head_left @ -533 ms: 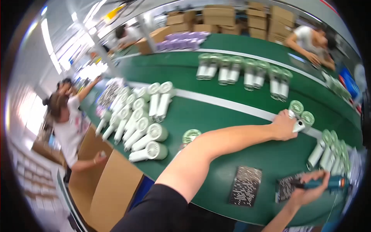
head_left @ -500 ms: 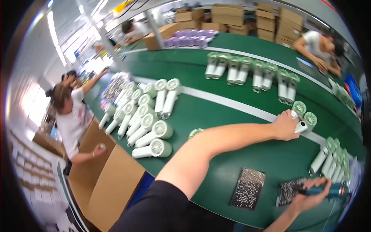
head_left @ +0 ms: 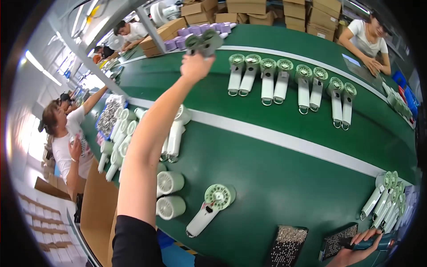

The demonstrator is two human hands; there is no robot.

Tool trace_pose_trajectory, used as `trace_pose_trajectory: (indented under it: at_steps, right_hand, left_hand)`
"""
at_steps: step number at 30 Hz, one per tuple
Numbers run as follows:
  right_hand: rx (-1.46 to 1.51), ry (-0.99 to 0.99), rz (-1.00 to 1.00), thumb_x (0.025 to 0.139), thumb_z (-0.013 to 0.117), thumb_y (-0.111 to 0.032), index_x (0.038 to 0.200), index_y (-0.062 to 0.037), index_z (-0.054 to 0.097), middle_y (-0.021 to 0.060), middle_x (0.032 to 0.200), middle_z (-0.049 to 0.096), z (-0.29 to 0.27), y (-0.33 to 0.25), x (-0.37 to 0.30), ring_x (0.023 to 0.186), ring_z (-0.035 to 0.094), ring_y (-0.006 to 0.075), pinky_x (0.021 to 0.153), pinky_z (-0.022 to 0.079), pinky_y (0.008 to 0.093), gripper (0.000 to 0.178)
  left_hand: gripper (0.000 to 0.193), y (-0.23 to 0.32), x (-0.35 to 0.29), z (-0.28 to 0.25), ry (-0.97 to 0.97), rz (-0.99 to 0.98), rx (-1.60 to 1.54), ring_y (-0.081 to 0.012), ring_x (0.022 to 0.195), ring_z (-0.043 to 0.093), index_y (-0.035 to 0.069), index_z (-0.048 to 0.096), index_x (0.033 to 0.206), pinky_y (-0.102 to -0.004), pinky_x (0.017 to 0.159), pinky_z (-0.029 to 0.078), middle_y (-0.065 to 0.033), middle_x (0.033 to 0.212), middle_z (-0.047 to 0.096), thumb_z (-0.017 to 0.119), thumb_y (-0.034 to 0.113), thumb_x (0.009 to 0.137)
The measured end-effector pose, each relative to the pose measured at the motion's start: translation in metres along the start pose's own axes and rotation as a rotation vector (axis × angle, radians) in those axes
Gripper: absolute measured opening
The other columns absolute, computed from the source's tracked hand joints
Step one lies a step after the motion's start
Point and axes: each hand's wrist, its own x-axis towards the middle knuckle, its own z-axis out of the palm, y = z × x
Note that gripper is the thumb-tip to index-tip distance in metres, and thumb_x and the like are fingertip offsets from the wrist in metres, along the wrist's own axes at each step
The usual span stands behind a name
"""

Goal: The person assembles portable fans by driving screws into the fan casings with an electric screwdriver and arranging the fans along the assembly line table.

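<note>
Stretched far across the green bench, my left hand [head_left: 197, 66] is closed on a pair of handheld fans [head_left: 205, 42] with pale green heads, blurred by motion. Low on the right, my right hand [head_left: 359, 245] grips a teal electric screwdriver [head_left: 378, 243]; its tip is over or beside a dark screw tray [head_left: 338, 240]. Another screw tray [head_left: 288, 247] lies to the left of that one. A single fan [head_left: 219, 197] with its white handle rests near the front edge, red wires showing at its neck.
Paired fans [head_left: 267, 82] line the far green strip, beyond a pale divider [head_left: 267, 133]. More fans [head_left: 170, 182] cluster behind my left arm, others [head_left: 384, 193] at the right. A cardboard box [head_left: 98, 204] stands at lower left. Co-workers sit left and across.
My left hand has swung from the right side to the far left, carrying the fans. The view has shifted too, and the lone fan by the front edge is uncovered. The screwdriver stays in my right hand.
</note>
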Motion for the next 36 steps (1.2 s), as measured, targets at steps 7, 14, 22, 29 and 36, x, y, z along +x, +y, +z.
trace_pose_trajectory:
  at_steps: [7, 14, 22, 29, 36]
  right_hand:
    - [0.061, -0.045, 0.019, 0.095, 0.045, -0.025, 0.095, -0.0031, 0.052, 0.0027, 0.064, 0.041, -0.002, 0.014, 0.005, 0.045, 0.038, 0.0099, 0.038, 0.034, 0.0225, 0.023]
    - [0.184, -0.036, 0.017, 0.099, 0.037, -0.029, 0.103, -0.0059, 0.047, 0.0011, 0.065, 0.036, -0.026, 0.027, 0.004, 0.036, 0.030, 0.0075, 0.026, 0.029, 0.0199, 0.025]
    - [0.458, -0.184, 0.164, 0.097, 0.038, -0.029, 0.108, -0.0133, 0.046, 0.0025, 0.064, 0.041, -0.017, 0.003, -0.018, 0.036, 0.042, 0.0165, 0.031, 0.041, 0.0316, 0.020]
    - [0.477, -0.126, 0.019, 0.094, 0.046, -0.020, 0.102, -0.0067, 0.039, 0.0061, 0.063, 0.043, -0.036, -0.016, -0.006, 0.041, 0.048, 0.0177, 0.036, 0.043, 0.0324, 0.017]
    - [0.423, -0.045, 0.010, 0.094, 0.047, -0.025, 0.094, -0.0066, 0.038, 0.0031, 0.062, 0.041, -0.034, -0.012, -0.001, 0.040, 0.045, 0.0148, 0.037, 0.041, 0.0313, 0.020]
  left_hand:
    - [0.073, -0.016, 0.012, 0.068, -0.252, -0.083, 0.070, -0.0470, 0.115, 0.047, 0.012, 0.049, 0.130, -0.0488, 0.095, 0.043, -0.0338, 0.126, 0.042, 0.054, 0.062, 0.077]
    - [0.080, -0.008, 0.031, 0.105, -0.332, 0.009, 0.042, -0.0494, 0.118, 0.045, 0.010, 0.052, 0.129, -0.0501, 0.098, 0.040, -0.0354, 0.128, 0.041, 0.053, 0.070, 0.075]
    - [0.045, 0.106, -0.043, -0.022, -0.154, 0.654, -0.111, -0.0400, 0.095, 0.061, 0.001, 0.052, 0.114, -0.0468, 0.082, 0.048, -0.0253, 0.102, 0.063, 0.059, 0.036, 0.087]
    - [0.040, 0.321, -0.280, -0.069, -0.595, 1.309, -0.472, -0.0344, 0.096, 0.062, 0.006, 0.051, 0.119, -0.0423, 0.083, 0.049, -0.0203, 0.103, 0.064, 0.058, 0.032, 0.088]
    - [0.059, 0.434, -0.432, -0.066, -0.731, 1.170, -0.353, -0.0425, 0.099, 0.059, 0.008, 0.046, 0.127, -0.0474, 0.084, 0.049, -0.0304, 0.113, 0.054, 0.054, 0.050, 0.086]
